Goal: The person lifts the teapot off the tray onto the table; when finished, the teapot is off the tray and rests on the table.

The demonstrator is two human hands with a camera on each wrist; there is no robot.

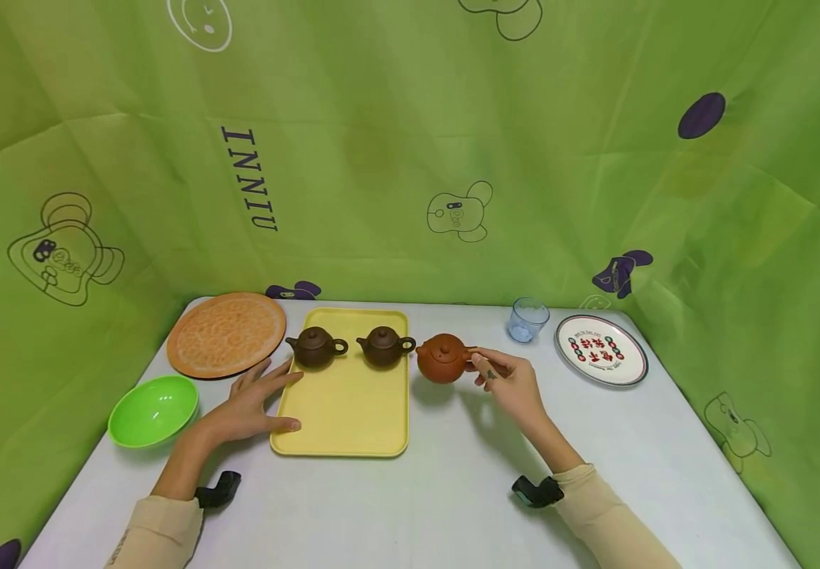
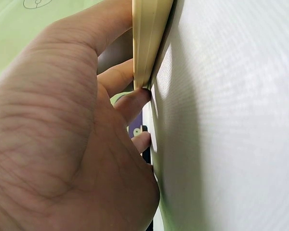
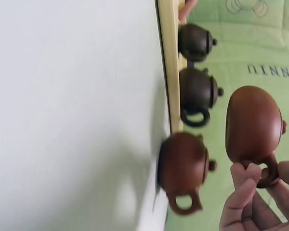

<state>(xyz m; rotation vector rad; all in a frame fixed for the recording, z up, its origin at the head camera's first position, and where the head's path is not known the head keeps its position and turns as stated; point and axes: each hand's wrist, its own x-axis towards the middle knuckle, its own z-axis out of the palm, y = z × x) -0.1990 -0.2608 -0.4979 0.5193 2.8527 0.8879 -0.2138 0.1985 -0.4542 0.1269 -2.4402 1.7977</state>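
My right hand (image 1: 512, 389) pinches the handle of a reddish-brown teapot (image 3: 254, 125), held up off the table with its spout toward the left. A second reddish-brown teapot (image 3: 183, 163) stands on the table beside the tray in the right wrist view; the held one hides it in the head view. Two dark brown teapots (image 1: 315, 348) (image 1: 383, 348) sit side by side at the far end of the yellow tray (image 1: 345, 415). Across the tray's left edge lies my left hand (image 1: 242, 411), fingers spread, with thumb and forefinger over the rim.
Behind my left hand lies a round orange-brown mat (image 1: 227, 333) with a pizza-like surface, and a green bowl (image 1: 153, 411) is left of it. At the back right stand a blue clear glass (image 1: 527, 319) and a white plate (image 1: 602, 350) with red writing. Green curtain (image 1: 374, 174) surrounds the table.
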